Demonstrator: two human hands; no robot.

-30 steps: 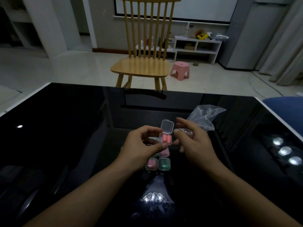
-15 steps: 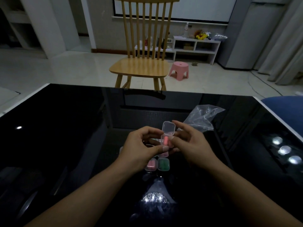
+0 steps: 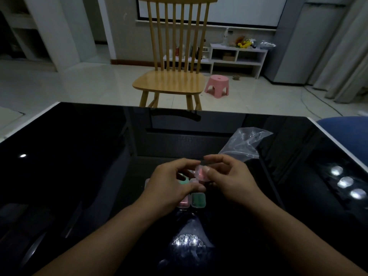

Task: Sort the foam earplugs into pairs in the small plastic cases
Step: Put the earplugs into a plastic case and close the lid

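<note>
A small clear plastic case with pink earplugs (image 3: 201, 173) is held above the black table (image 3: 79, 166), its lid down. My left hand (image 3: 169, 186) grips its left side. My right hand (image 3: 229, 180) pinches its right side, thumb on the lid. Below the hands, more cases lie in a cluster on the table: one with green earplugs (image 3: 198, 200), one with pink earplugs (image 3: 184, 203), and another green one (image 3: 183, 181) partly hidden by my left hand.
A crumpled clear plastic bag (image 3: 244, 144) lies just behind my right hand. A wooden chair (image 3: 171, 80) stands past the table's far edge, a pink stool (image 3: 217, 85) beside it. Something blue (image 3: 346, 132) sits off the right edge.
The case's lid stood open a second ago and is now folded down. Both hands have drawn closer around the case, and my right thumb has come onto the lid.
</note>
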